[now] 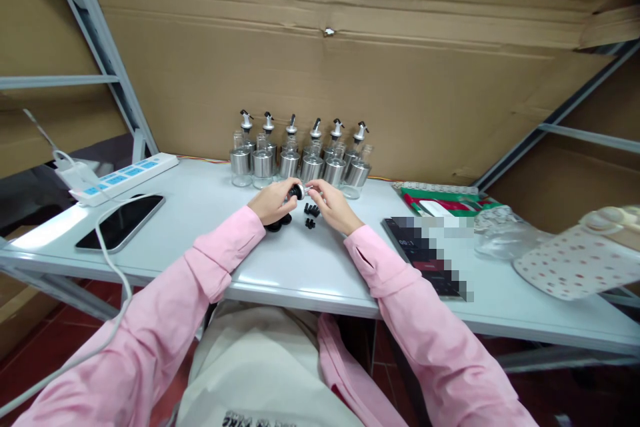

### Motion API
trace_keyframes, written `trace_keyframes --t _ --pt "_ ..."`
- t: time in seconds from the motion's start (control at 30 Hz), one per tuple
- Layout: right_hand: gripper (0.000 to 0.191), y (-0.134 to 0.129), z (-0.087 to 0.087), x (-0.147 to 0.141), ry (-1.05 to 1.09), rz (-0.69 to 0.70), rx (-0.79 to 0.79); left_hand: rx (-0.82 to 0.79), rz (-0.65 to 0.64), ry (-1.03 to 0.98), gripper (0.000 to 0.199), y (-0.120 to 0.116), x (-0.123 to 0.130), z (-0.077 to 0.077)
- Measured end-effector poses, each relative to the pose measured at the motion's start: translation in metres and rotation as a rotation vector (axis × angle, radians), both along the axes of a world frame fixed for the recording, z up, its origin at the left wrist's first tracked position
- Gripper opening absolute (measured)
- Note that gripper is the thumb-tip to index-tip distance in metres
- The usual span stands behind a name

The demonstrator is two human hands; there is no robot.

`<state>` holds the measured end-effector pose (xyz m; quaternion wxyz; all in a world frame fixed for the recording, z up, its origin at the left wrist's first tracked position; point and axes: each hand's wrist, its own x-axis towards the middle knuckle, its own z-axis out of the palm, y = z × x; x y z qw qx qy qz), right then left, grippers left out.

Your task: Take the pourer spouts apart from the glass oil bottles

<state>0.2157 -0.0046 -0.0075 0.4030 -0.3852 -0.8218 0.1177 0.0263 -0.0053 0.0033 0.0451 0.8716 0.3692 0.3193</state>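
My left hand (274, 201) is closed around a black and silver pourer top (298, 191), held on its side above the table. The fingers of my right hand (331, 205) pinch the thin silver spout end of the same pourer. Small black parts (311, 211) lie on the table between my hands, and larger black pieces (279, 223) sit below my left hand, partly hidden by it. Behind my hands stand two rows of glass and steel bottles (290, 164); the back row carries pourer tops (269, 122), the front row has bare necks.
On the white table (300, 270), a power strip (127, 179) and a tablet-like device (121, 221) with a white cable lie left. A phone (425, 257), green and red items (450, 200), clear plastic (505, 233) and a dotted item (575, 260) lie right. Cardboard (350, 80) stands behind.
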Motion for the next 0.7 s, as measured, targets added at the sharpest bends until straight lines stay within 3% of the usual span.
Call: trace_keyframes --t 0.37,0.53,0.7 --pt "0.017 -0.005 0.009 -0.003 0.146 -0.010 -0.078 -0.037 0.015 -0.075 0.027 0.001 0.000 -0.001" --pt "0.028 -0.007 0.011 -0.002 0.063 -0.041 0.054 0.035 0.008 -0.033 0.028 -0.005 0.003 0.002" --pt "0.044 -0.004 0.007 0.002 -0.004 -0.048 0.081 -0.007 -0.047 -0.003 0.030 -0.004 0.005 -0.001"
